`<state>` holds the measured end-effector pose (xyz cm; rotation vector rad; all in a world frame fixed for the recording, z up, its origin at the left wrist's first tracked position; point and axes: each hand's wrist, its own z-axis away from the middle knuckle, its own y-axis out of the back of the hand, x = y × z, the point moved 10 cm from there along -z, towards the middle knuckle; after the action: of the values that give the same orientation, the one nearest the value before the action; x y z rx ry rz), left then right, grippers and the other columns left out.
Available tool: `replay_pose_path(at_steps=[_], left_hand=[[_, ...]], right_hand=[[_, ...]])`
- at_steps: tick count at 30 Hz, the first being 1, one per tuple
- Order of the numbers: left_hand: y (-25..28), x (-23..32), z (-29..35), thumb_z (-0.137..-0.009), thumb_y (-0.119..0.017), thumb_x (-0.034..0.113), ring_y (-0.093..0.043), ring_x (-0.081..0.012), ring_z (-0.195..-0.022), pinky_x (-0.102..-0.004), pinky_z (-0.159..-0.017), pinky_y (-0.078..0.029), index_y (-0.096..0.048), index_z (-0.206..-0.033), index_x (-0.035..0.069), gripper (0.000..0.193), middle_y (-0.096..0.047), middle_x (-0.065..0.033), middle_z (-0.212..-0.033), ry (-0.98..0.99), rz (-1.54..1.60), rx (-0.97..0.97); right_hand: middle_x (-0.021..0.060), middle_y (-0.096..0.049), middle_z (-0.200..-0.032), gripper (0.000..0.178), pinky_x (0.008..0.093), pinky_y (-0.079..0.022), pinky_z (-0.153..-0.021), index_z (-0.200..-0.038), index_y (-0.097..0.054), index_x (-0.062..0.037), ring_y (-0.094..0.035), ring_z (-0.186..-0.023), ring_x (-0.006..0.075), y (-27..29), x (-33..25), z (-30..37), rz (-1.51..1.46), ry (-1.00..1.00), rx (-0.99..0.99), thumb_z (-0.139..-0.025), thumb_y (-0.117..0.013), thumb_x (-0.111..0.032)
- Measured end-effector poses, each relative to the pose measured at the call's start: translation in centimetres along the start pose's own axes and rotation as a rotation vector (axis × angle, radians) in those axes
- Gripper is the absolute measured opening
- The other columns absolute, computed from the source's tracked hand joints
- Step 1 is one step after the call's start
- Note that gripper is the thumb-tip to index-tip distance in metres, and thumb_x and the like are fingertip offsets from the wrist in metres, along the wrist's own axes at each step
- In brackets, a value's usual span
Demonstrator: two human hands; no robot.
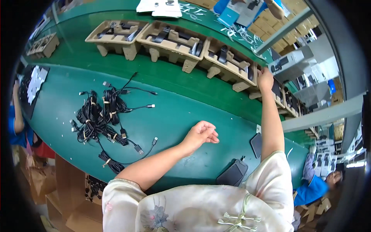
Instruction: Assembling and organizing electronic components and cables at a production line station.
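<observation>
My left hand (199,138) hovers over the green tabletop with loosely curled fingers and nothing seen in it. To its left lies a heap of black cables (91,114) bundled with light ties. Another tied cable (112,163) lies nearer to me. My right arm reaches far right, where my right hand (265,80) has its fingers closed on the end of a brown moulded-pulp tray (216,63); its fingertips are partly hidden. Black parts lie in the tray. Close to my body on the right are a dark flat device (233,173) and a dark rounded pad (256,145).
More pulp trays (170,42) with black parts stand in a row along a green belt. One tray (43,45) sits apart at far left. A slanting metal bar (322,113) crosses at right. Co-workers in blue (313,191) are at both sides and across the belt.
</observation>
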<state>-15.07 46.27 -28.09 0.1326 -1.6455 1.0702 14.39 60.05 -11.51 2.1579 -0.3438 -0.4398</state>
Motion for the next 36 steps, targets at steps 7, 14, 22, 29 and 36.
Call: replay_pose_path(at_steps=[7,14,22,29,36], left_hand=[[0.7,-0.3,-0.1,-0.093,-0.044,0.019,-0.059,-0.0206,-0.084,-0.0333,-0.079,-0.049,-0.045,-0.106,0.001,0.022,-0.056,-0.0129,-0.095,0.016,-0.026,0.016],[0.1,0.4,-0.9,-0.094,-0.041,0.019,-0.059,-0.0206,-0.083,-0.0338,-0.078,-0.050,-0.045,-0.105,0.001,0.021,-0.056,-0.0133,-0.093,-0.011,-0.031,-0.008],[1.0,0.6,-0.7,-0.094,-0.041,0.019,-0.059,-0.0212,-0.082,-0.0338,-0.078,-0.050,-0.045,-0.104,0.000,0.022,-0.056,-0.0138,-0.092,-0.026,-0.055,0.015],[0.3,0.3,-0.4,-0.094,-0.041,0.019,-0.059,-0.0213,-0.084,-0.0337,-0.079,-0.050,-0.043,-0.107,-0.001,0.023,-0.056,-0.0142,-0.092,-0.049,-0.090,-0.038],[-1.9,1.0,0.0,-0.093,-0.045,0.023,-0.059,-0.0222,-0.090,-0.0332,-0.080,-0.049,-0.035,-0.122,0.002,0.037,-0.051,-0.0154,-0.112,-0.085,-0.277,-0.141]], right_hand=[[0.0105,-0.055,-0.107,0.028,0.0419,-0.044,-0.077,-0.109,-0.053,-0.0102,-0.052,-0.098,0.0299,5.6,-4.6,8.2,-0.063,0.474,0.252,-0.081,-0.054,-0.013],[0.0088,-0.053,-0.113,0.045,0.0392,-0.041,-0.084,-0.117,-0.049,-0.0118,-0.049,-0.103,0.0277,6.7,3.4,20.0,-0.181,0.216,-0.327,-0.075,-0.064,-0.020],[0.0126,-0.048,-0.118,0.065,0.0413,-0.038,-0.091,-0.122,-0.047,-0.0100,-0.042,-0.111,0.0334,6.3,9.8,29.8,-0.158,-0.002,-0.263,-0.066,-0.073,-0.030],[0.0174,-0.060,-0.097,0.032,0.0404,-0.046,-0.079,-0.102,-0.060,-0.0029,-0.057,-0.089,0.0328,8.7,7.7,28.3,-0.264,-0.003,-0.151,-0.079,-0.063,-0.025],[0.0125,-0.063,-0.088,0.024,0.0303,-0.046,-0.072,-0.097,-0.056,0.0012,-0.060,-0.079,0.0216,9.6,1.1,26.9,-0.707,-0.179,-0.063,-0.090,-0.050,-0.021]])
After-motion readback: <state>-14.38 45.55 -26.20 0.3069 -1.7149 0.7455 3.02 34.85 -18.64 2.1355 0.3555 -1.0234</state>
